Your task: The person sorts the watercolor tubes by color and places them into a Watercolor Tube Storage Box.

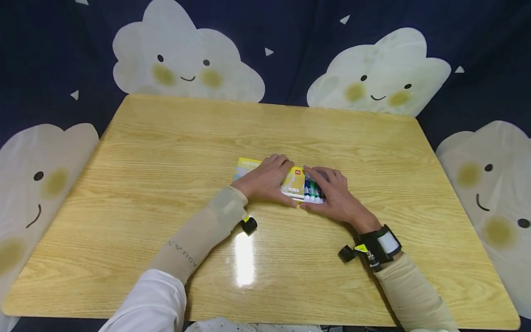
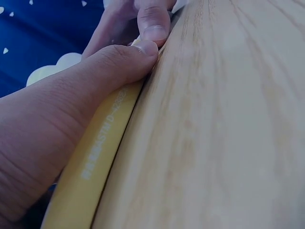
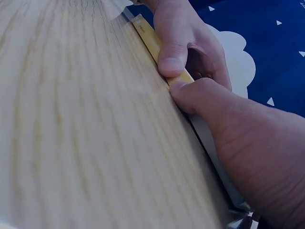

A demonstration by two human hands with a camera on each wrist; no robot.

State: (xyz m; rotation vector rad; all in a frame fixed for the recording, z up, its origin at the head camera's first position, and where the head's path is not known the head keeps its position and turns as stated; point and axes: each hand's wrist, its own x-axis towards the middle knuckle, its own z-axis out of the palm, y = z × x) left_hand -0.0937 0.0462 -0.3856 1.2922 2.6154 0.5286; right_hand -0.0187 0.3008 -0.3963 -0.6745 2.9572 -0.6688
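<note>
A flat yellow box [image 1: 293, 183] lies on the table, with a white tray [image 1: 312, 201] of paint tubes [image 1: 313, 188] partly out of its right end. My left hand [image 1: 268, 180] lies across the box and grips it, thumb on the near side and fingers over the far side. At the tray end, my right hand [image 1: 337, 197] holds the tray between thumb and fingers, hiding some tubes. Both thumbs meet where box and tray join, as the right wrist view shows. Printed lettering runs along the box's yellow side [image 2: 102, 138] in the left wrist view.
The wooden table [image 1: 166, 138] has a dark curtain [image 1: 286, 27] with smiling clouds behind and beside it. Small black cameras hang at the left wrist [image 1: 249, 225] and right wrist [image 1: 346, 253], close above the tabletop. Light glares on the table near the left forearm.
</note>
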